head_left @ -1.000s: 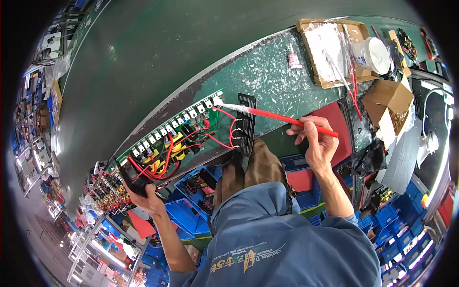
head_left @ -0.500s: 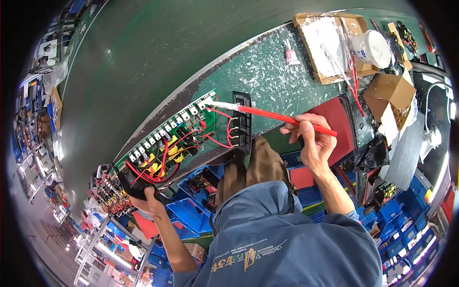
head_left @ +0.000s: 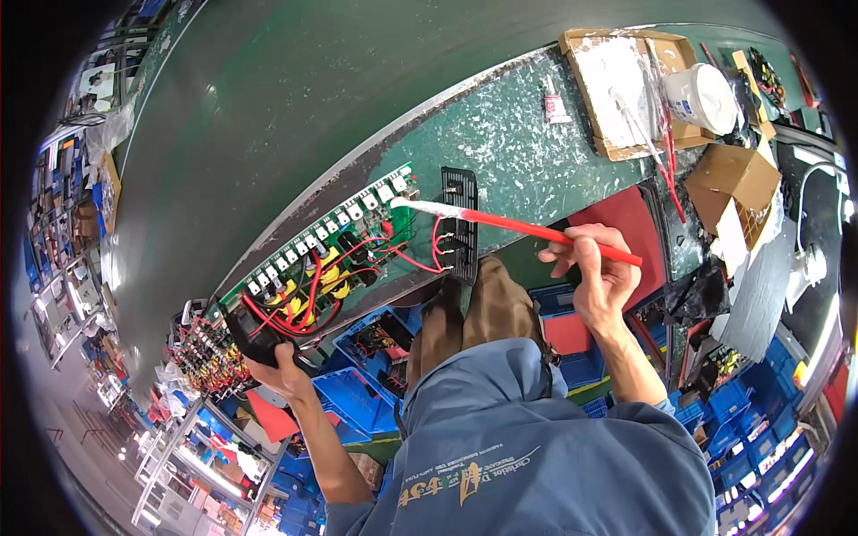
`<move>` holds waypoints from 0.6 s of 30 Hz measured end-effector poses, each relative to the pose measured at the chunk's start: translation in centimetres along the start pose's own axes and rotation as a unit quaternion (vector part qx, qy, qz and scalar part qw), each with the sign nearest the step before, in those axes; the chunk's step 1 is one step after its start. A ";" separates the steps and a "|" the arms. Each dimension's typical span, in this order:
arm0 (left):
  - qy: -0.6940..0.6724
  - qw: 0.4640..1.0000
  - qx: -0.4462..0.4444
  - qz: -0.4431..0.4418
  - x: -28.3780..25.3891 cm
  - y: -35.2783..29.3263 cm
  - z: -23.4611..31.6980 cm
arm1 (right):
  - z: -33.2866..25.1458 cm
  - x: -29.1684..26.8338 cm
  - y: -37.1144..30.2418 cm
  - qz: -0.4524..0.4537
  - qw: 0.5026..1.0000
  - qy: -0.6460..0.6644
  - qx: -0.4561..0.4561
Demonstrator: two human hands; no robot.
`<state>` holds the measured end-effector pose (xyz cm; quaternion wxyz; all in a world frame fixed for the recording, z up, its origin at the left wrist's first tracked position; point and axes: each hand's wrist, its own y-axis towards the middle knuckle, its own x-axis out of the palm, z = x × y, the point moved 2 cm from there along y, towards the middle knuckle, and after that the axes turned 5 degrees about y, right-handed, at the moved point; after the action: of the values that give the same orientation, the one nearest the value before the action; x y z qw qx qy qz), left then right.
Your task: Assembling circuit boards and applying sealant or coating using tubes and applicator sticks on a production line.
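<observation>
A long green circuit board (head_left: 308, 259) lies at a slant along the workbench's near edge. White-coated parts run in a row down its far side, with red wires and yellow coils on the near side. My left hand (head_left: 284, 371) grips the black end panel (head_left: 255, 339) at the board's left end. A slotted black panel (head_left: 459, 223) is wired to the right end. My right hand (head_left: 603, 272) is closed around a slim red-handled brush (head_left: 509, 225). The brush's white, paste-covered end is at the board's right part, near the row; contact cannot be made out.
At the back right, a cardboard tray (head_left: 617, 89) smeared white holds a white tub (head_left: 702, 98) and red-handled tools. A small tube (head_left: 555, 103) lies left of it. Wired assemblies (head_left: 206, 353) stand left. Blue bins (head_left: 357, 397) sit below the bench edge.
The brush's white end has come off the coated part at the right end, shifting slightly right and down. My right hand has moved a little right and down. The left hand still holds the panel.
</observation>
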<state>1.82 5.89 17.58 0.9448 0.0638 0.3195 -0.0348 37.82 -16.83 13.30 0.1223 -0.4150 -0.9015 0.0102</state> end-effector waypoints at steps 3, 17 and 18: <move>-0.004 1.000 -0.010 -0.013 -0.3 -0.1 -0.5 | -0.1 0.1 0.0 0.022 1.000 -0.006 -0.015; 0.012 1.000 -0.019 -0.012 -0.4 -0.2 0.0 | -0.2 2.7 0.4 -0.100 0.995 -0.027 -0.008; 0.013 1.000 -0.018 -0.010 -0.4 -0.2 0.0 | -0.3 2.2 0.2 -0.095 0.995 -0.034 -0.013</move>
<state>1.45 5.72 17.81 0.9413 0.0441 0.3327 -0.0373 36.61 -15.05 14.01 0.0870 -0.3284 -0.9405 0.0008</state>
